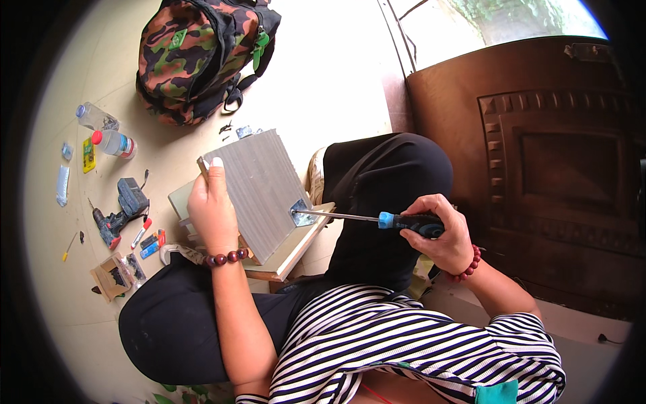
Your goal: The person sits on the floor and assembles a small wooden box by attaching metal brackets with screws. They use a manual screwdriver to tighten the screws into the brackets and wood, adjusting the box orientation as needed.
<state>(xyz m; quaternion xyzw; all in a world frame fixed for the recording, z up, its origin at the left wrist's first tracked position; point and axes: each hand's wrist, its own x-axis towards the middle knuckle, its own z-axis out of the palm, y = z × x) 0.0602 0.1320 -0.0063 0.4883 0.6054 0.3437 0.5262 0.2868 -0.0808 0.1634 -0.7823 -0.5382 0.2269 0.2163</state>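
My left hand [212, 207] grips the left edge of a grey wood-grain board [255, 187], its thumb lying along the top. The board stands upright on a pale wooden board [290, 257] between my legs. A metal corner bracket [303, 213] sits at the board's lower right corner. In my right hand [444, 232] is a screwdriver [411, 223] with a black and blue handle. Its long shaft runs left, and the tip meets the bracket, apparently at a screw; the exact contact is too small to tell.
On the floor at left lie a cordless drill [120, 209], a red-capped marker [142, 233], an opened cardboard box [108, 278] and two plastic bottles, one red-capped [115, 143]. A camouflage backpack [197, 60] stands beyond. To the right is a brown panelled door [535, 166].
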